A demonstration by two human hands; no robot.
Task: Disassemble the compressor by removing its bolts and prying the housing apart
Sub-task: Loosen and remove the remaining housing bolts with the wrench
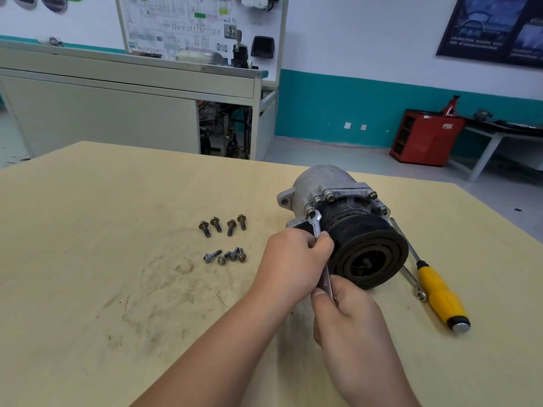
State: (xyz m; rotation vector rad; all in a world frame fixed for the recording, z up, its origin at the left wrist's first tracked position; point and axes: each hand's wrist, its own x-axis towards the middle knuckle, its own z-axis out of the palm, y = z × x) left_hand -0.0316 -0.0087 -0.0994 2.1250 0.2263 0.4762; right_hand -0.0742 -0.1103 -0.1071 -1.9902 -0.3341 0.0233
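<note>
**Both hands on one wrench at a compressor bolt**

Hidden or unclear:
- The left hand (291, 259) covers the mid shaft of the wrench (316, 223), and the lower end disappears into the right hand (349, 312).
- The bolt head under the wrench's open end is barely visible.
- A second wrench (411, 277) runs behind the pulley (370, 254), mostly covered.
- The near cluster of bolts (233, 255) overlaps, so the count is uncertain. The far row of bolts (231, 227) shows four.

Grip: left fingers are curled round the shaft just below the head. The right thumb and fingers pinch the lower shaft.

The compressor (332, 186) lies on its side, right of centre on the table (117, 259). Its black grooved pulley faces the camera and the grey cast housing points away. The front plate is dark and grimy, with three seated bolts (329, 197) showing.

A yellow-handled screwdriver (440, 295) lies just to the compressor's right.
</note>
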